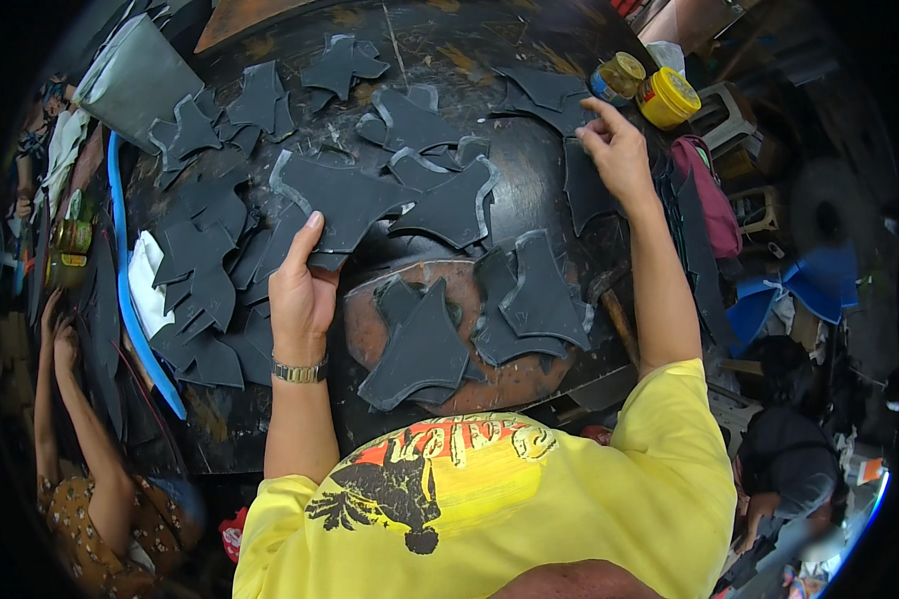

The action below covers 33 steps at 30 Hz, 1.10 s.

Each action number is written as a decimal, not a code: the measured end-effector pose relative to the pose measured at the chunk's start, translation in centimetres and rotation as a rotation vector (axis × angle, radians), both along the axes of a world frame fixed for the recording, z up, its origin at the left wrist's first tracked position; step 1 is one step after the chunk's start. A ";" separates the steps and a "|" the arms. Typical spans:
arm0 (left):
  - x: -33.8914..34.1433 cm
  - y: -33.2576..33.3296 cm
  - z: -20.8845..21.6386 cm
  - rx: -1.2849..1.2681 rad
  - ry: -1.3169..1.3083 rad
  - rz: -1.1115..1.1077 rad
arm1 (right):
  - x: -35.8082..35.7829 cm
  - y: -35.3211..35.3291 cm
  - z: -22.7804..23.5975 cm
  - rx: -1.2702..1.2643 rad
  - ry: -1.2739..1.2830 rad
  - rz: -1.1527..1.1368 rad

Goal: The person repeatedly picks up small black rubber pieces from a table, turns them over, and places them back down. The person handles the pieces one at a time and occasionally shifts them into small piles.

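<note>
My left hand grips the lower edge of a black leather-like cut piece, thumb on top and fingers hidden beneath. A grey band runs along part of that piece's edge. To the far right, my right hand has its thumb and forefinger apart, beside a small stack of black cut pieces; nothing shows between them. Another grey-edged piece lies just right of the held one. Nearer me, cut pieces and a second pile rest on a round reddish-brown slab.
On the dark table, more pieces are heaped at the left beside a blue strip. A jar and a yellow tub stand at the far right. Another person's arms reach in at the left.
</note>
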<state>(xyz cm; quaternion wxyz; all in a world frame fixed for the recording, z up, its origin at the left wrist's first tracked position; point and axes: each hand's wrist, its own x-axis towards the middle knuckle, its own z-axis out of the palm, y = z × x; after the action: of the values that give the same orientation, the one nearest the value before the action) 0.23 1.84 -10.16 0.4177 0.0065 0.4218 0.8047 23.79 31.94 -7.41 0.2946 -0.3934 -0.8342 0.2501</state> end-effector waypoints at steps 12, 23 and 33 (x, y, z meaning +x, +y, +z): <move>0.8 0.4 0.0 -0.009 -0.033 -0.021 | -3.1 5.2 -2.5 0.009 -0.070 0.033; 1.0 0.2 0.2 -0.034 -0.053 0.001 | -5.3 5.9 -3.8 0.295 -0.267 -0.019; 1.0 0.1 0.3 -0.029 -0.035 -0.033 | -3.9 7.1 -5.6 0.308 0.174 -0.252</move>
<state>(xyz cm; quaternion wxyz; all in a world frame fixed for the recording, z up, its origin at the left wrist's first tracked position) 1.23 1.92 -9.90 0.4381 -0.0066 0.4262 0.7915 19.86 39.01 -12.98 0.4511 -0.4219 -0.7782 0.1139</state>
